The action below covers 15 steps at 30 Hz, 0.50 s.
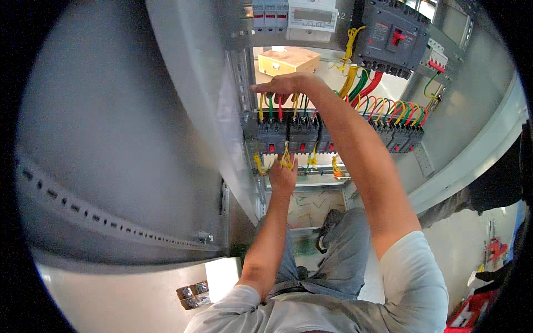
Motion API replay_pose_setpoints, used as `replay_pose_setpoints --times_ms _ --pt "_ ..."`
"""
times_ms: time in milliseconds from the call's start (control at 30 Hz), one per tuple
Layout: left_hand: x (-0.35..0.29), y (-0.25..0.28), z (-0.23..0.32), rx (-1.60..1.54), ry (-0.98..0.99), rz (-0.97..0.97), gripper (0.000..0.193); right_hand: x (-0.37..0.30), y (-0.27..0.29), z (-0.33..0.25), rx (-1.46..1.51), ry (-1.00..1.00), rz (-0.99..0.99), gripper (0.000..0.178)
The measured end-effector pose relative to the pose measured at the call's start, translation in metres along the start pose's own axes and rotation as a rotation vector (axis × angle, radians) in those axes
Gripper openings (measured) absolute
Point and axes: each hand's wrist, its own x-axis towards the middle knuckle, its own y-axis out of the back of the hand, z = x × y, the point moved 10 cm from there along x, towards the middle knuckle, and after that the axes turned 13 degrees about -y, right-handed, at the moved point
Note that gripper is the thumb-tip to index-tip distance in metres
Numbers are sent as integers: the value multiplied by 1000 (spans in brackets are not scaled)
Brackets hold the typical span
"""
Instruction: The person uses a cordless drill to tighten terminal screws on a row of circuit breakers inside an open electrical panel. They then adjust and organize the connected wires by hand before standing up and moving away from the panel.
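Left hand (283, 175) pinching yellow wires (286, 161), fingertips hidden, right hand (280, 85) flat atop breakers (288, 132), grip unclear

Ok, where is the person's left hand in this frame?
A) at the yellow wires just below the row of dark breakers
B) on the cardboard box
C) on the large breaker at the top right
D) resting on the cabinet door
A: the left hand fingers the yellow wires under the row of dark breakers, while the right hand lies above that row.
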Motion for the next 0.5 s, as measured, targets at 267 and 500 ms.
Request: replay_pose_setpoints --times_ms 267,500 --pt "93 -221 -4 957 -107 -1168 40 14 -7 -83 -54 280 -126 57" --pt "58 -146 -80 1075 -404 -799 42 26 -17 13 203 -73 -183 56"
